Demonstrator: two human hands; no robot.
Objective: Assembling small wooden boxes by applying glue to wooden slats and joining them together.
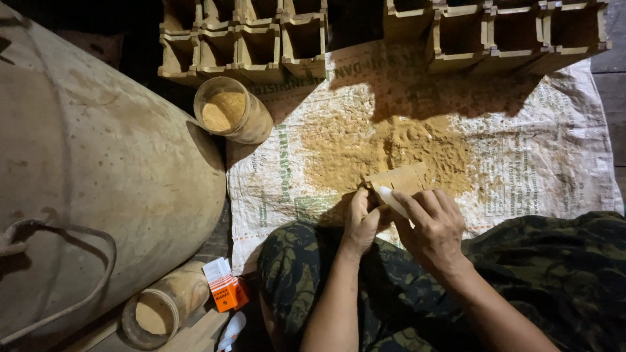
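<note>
A small rectangular tan wooden block [399, 179], dusted with powder, is held just above the near edge of a spread of ochre sawdust-like powder [385, 150], in front of the seated person's knees. The left hand [360, 218] curls its fingers against the block's left end, pinching it. The right hand [433, 225] closes around a thin pale strip-like tool [391, 197] and presses it against the block's underside; the tool's exact kind cannot be told. Both forearms rest over legs in dark camouflage-patterned trousers [521, 261]. The powder lies on a white woven plastic sack [554, 156] laid flat on the floor. Along the sack's far edge stand rows of open-topped rectangular wooden boxes [261, 42], the same tan colour. To the left of the sack, a clear plastic jar [231, 111] lies tilted, partly filled with ochre powder. A large rounded clay-coloured vessel [98, 169] fills the left side. Beside it, near the person's left knee, lie a second dusty jar [163, 309] and a small orange-and-white carton [225, 290].
</note>
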